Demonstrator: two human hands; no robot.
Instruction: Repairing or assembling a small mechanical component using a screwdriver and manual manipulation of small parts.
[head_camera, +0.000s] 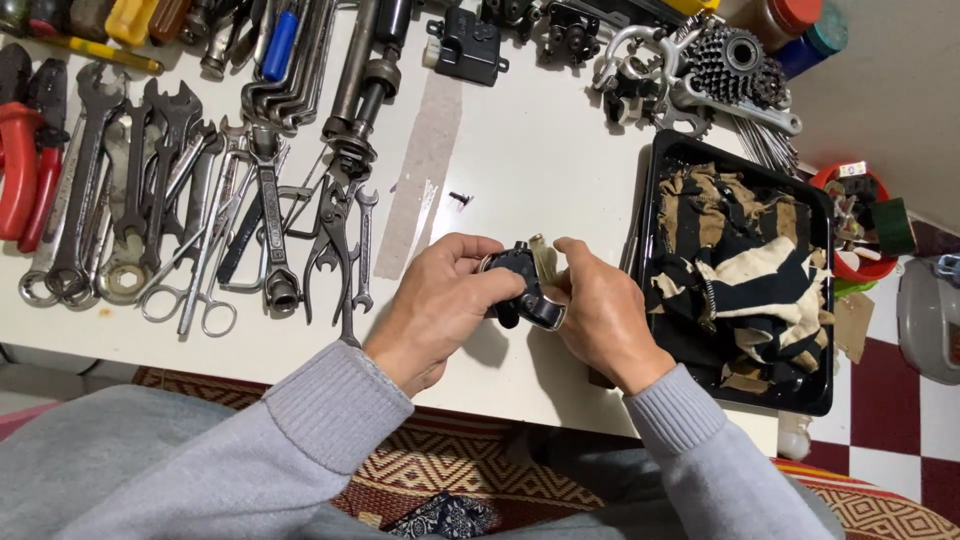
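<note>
At the frame's centre, the left hand (440, 300) grips a small black metal part (520, 285) while the right hand (600, 315) pinches a pale rag (545, 258) against it; steady support with short wiping strokes likely works best.

hands (520, 305) gripping black part (522, 282), wrenches (150, 180) nearby

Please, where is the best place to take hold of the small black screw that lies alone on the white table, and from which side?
Probably pinch the small black screw across its shaft, coming straight down from above. It lies flat and alone on the white table, with bare surface all round, so nothing blocks the fingertips. Both the left hand and the right hand hold a black part.
</note>
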